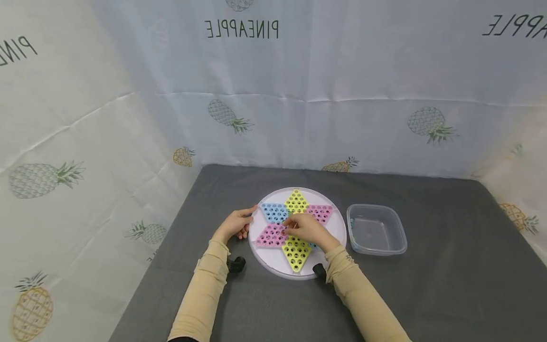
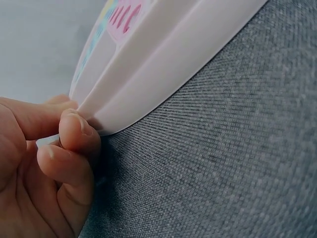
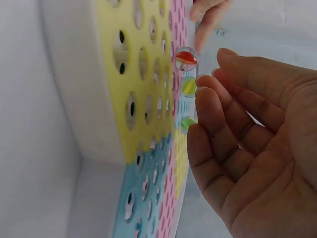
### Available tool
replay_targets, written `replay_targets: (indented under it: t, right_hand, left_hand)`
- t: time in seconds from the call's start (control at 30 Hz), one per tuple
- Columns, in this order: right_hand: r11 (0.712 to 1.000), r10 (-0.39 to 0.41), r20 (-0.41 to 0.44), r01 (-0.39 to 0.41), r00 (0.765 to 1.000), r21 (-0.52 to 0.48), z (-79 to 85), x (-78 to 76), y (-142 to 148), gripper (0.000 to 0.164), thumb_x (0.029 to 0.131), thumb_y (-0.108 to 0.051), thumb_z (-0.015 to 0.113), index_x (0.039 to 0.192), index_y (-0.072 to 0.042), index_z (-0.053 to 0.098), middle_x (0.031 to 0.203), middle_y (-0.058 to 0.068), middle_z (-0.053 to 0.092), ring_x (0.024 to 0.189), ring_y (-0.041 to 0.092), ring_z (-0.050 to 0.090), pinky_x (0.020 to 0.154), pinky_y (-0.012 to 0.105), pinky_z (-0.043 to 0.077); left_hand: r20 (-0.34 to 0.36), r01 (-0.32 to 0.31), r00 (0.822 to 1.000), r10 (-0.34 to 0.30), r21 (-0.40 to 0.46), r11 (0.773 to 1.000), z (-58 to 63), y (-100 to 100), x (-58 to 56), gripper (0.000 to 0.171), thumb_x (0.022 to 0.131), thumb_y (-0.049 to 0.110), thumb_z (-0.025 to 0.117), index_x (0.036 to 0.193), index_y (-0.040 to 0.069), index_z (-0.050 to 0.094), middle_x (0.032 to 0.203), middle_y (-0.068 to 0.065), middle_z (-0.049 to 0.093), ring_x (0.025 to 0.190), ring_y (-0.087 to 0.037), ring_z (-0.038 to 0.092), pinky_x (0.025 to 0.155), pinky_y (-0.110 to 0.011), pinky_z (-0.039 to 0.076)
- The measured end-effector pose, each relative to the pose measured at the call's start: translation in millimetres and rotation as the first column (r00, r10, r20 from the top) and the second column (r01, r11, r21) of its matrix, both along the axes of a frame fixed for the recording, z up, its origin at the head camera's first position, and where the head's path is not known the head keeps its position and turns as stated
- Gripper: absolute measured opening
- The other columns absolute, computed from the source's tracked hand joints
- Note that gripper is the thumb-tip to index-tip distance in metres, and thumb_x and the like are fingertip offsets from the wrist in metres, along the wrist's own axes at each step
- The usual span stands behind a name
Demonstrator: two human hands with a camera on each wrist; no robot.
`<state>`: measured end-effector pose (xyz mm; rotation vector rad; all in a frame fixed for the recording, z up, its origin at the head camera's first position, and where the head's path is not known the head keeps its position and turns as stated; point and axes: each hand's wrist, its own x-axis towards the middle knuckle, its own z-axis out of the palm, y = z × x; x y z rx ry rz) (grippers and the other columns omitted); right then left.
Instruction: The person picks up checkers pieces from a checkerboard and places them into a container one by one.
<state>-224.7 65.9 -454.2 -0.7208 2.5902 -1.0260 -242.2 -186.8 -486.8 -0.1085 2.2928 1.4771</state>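
Note:
A round white Chinese checkers board [image 1: 273,259] with a star of yellow, blue and pink hole-filled sections lies on the grey table. My left hand [image 1: 236,224] is at its left edge; in the left wrist view its thumb and fingers [image 2: 79,131] pinch the rim. Above the middle of the star is my right hand [image 1: 305,228]. In the right wrist view its fingers [image 3: 208,106] are loosely bent, with a gap to the thumb and nothing between them. Just beyond the fingertips, a clear marble with a red core [image 3: 186,59], a yellow marble [image 3: 188,86] and a green marble [image 3: 187,124] sit on the board.
A clear plastic container [image 1: 377,230] stands right of the board, with small bluish marbles [image 1: 352,222] along its left side. Black wrist camera mounts [image 1: 236,264] show by both forearms. A pineapple-print curtain [image 1: 333,128] hangs behind the table [image 1: 444,266].

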Motion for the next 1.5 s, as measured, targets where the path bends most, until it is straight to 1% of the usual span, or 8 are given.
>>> replay_targets:
  t: [0.23, 0.4, 0.57, 0.7, 0.9, 1.1, 1.3, 1.5]
  right_hand:
    - [0.999, 0.013, 0.002, -0.013, 1.000, 0.039, -4.5, -2.2, -5.8, 0.020, 0.085, -0.014, 0.065, 0.102, -0.004, 0.069, 0.086, 0.003, 0.066, 0.075, 0.009, 0.057, 0.071, 0.025, 0.047]
    - [0.998, 0.003, 0.026, -0.005, 1.000, 0.055, -4.4, -3.5, -9.0, 0.020, 0.084, -0.014, 0.065, 0.102, -0.005, 0.069, 0.085, 0.002, 0.066, 0.073, 0.008, 0.056, 0.071, 0.024, 0.048]
    - [0.998, -0.006, 0.031, 0.004, 0.999, 0.059, -6.2, -4.8, -10.8, 0.018, 0.083, -0.012, 0.066, 0.100, -0.006, 0.070, 0.084, 0.001, 0.066, 0.072, 0.008, 0.056, 0.070, 0.024, 0.048]
    - [0.998, -0.014, 0.026, 0.012, 1.000, 0.056, -6.8, -5.2, -12.1, 0.015, 0.083, -0.012, 0.066, 0.097, -0.007, 0.070, 0.083, 0.000, 0.065, 0.071, 0.008, 0.055, 0.070, 0.024, 0.048]
    - [0.998, -0.022, 0.006, 0.022, 1.000, 0.059, -7.5, -5.3, -14.2, 0.012, 0.083, -0.012, 0.066, 0.093, -0.006, 0.069, 0.078, 0.000, 0.063, 0.066, 0.008, 0.053, 0.065, 0.023, 0.046]
    - [0.997, -0.043, 0.023, 0.042, 0.999, 0.062, -6.0, -4.4, -14.7, 0.009, 0.083, -0.014, 0.067, 0.090, -0.009, 0.069, 0.076, -0.001, 0.062, 0.065, 0.008, 0.053, 0.064, 0.022, 0.046]
    - [0.998, -0.042, 0.022, 0.041, 0.999, 0.052, -4.6, -3.7, -14.7, 0.011, 0.084, -0.017, 0.066, 0.091, -0.009, 0.070, 0.078, 0.000, 0.064, 0.067, 0.008, 0.055, 0.066, 0.023, 0.047]
    - [0.998, -0.048, 0.024, 0.047, 0.999, 0.039, 0.4, -2.3, -15.6, 0.011, 0.086, -0.018, 0.065, 0.092, -0.011, 0.070, 0.079, -0.002, 0.064, 0.069, 0.007, 0.056, 0.069, 0.023, 0.048]
  left_hand:
    - [-0.009, -0.001, 1.000, 0.001, -0.017, 1.000, -1.2, -1.9, -0.9, 0.047, 0.096, 0.021, 0.049, 0.140, 0.031, 0.041, 0.055, -0.002, 0.046, 0.041, -0.012, 0.042, 0.042, -0.023, 0.036]
    - [-0.016, -0.004, 1.000, 0.004, -0.017, 1.000, -2.0, -2.0, -2.2, 0.047, 0.095, 0.021, 0.051, 0.140, 0.030, 0.043, 0.055, -0.001, 0.046, 0.041, -0.012, 0.043, 0.043, -0.024, 0.035]
    - [-0.020, -0.005, 1.000, 0.005, -0.017, 1.000, -1.0, -2.0, -2.7, 0.047, 0.094, 0.021, 0.052, 0.140, 0.029, 0.043, 0.054, -0.001, 0.046, 0.041, -0.012, 0.042, 0.042, -0.023, 0.034]
    - [-0.024, -0.003, 1.000, 0.002, -0.017, 1.000, 0.0, -2.8, -3.2, 0.046, 0.095, 0.021, 0.051, 0.140, 0.029, 0.043, 0.054, -0.001, 0.046, 0.041, -0.011, 0.042, 0.042, -0.023, 0.034]
    - [-0.021, -0.006, 1.000, 0.006, -0.008, 1.000, -0.7, -3.0, -4.3, 0.046, 0.095, 0.021, 0.052, 0.139, 0.030, 0.044, 0.054, -0.001, 0.046, 0.041, -0.011, 0.042, 0.042, -0.023, 0.034]
    - [-0.026, -0.005, 1.000, 0.005, -0.012, 1.000, -1.7, -3.1, -5.3, 0.046, 0.094, 0.021, 0.052, 0.139, 0.029, 0.044, 0.054, -0.001, 0.046, 0.041, -0.011, 0.043, 0.042, -0.024, 0.034]
    - [-0.016, -0.011, 1.000, 0.010, -0.022, 1.000, -1.2, -3.3, -6.1, 0.046, 0.094, 0.021, 0.052, 0.139, 0.030, 0.044, 0.055, -0.001, 0.046, 0.041, -0.011, 0.043, 0.042, -0.023, 0.034]
    - [-0.012, -0.019, 1.000, 0.019, -0.016, 1.000, -0.1, -3.2, -7.6, 0.046, 0.094, 0.021, 0.053, 0.138, 0.030, 0.045, 0.055, 0.000, 0.046, 0.041, -0.011, 0.042, 0.042, -0.023, 0.034]
